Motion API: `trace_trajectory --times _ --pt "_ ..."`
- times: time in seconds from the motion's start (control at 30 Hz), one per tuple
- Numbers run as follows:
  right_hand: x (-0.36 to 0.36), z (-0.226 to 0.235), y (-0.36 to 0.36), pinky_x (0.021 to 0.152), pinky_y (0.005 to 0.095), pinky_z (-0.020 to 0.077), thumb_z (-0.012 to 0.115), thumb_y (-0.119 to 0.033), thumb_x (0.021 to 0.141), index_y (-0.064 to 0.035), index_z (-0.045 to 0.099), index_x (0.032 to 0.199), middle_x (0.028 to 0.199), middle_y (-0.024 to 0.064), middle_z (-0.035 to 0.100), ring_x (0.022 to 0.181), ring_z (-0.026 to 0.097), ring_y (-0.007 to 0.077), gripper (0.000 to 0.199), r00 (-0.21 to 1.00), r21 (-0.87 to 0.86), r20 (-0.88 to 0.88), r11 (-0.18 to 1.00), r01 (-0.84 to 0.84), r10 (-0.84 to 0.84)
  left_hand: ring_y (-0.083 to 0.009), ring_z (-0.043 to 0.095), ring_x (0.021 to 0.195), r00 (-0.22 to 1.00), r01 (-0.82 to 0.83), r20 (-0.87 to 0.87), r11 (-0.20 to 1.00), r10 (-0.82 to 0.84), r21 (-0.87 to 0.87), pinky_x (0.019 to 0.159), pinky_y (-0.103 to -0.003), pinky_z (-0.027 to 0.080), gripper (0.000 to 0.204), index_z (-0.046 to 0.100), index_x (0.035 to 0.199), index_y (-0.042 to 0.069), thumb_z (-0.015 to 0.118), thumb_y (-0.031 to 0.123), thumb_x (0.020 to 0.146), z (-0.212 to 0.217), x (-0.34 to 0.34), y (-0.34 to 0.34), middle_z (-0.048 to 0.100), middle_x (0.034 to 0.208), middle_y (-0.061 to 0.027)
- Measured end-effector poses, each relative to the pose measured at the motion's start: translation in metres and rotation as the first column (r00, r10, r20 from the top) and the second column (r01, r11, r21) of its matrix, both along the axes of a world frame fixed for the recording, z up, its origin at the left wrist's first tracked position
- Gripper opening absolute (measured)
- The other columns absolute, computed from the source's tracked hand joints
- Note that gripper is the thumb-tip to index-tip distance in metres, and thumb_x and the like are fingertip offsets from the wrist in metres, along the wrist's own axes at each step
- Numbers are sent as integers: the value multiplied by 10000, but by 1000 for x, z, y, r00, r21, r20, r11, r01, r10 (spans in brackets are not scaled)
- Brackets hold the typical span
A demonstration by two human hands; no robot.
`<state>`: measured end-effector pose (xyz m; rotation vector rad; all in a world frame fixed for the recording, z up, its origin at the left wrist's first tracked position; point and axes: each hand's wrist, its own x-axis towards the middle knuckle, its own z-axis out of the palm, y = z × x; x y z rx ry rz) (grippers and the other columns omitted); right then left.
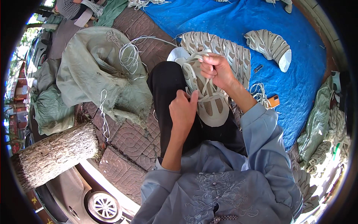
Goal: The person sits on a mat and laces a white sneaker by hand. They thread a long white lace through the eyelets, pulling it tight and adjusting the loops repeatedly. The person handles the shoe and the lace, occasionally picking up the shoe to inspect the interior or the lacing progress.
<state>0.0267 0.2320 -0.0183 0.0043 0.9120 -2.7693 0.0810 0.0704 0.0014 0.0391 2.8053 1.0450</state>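
Observation:
A beige and white shoe upper (210,115) with brown mesh panels lies over my knees, its toe end toward me. White laces cross its middle. My right hand (217,71) is closed, pinching a white shoelace (194,56) over the upper's far end. At the upper's left edge my left hand (182,112) is closed, thumb against the fingers, and a strand of lace seems to run into its grip. Its fingertips are partly hidden. A long row of similar nested uppers (238,61) lies just beyond my right hand.
A blue tarp (294,100) spreads ahead and right, with another stack of uppers (269,46), a lace bundle (258,91) and an orange box (274,101). At left are a grey-green sack (85,56) with loose cord (129,59), a log (59,155) and a parked car (71,190).

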Motion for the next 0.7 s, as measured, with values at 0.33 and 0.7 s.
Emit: trace_trajectory --times 0.33,0.7 --pt "3 0 -1 381 213 172 567 -164 795 31 520 769 495 -33 348 376 224 45 201 999 29 15 999 35 -35 -158 590 765 942 -324 334 199 -16 925 705 -291 482 122 565 888 -9 494 79 843 -3 13 -25 607 840 -90" --pt "6 1 -4 376 211 174 575 -170 788 21 537 791 499 -37 371 376 229 41 194 1000 8 2 1000 18 -18 -168 595 750 739 -624 545 -98 -396 776 731 -345 512 204 498 1027 3 461 137 878 -11 16 -48 580 796 -24"
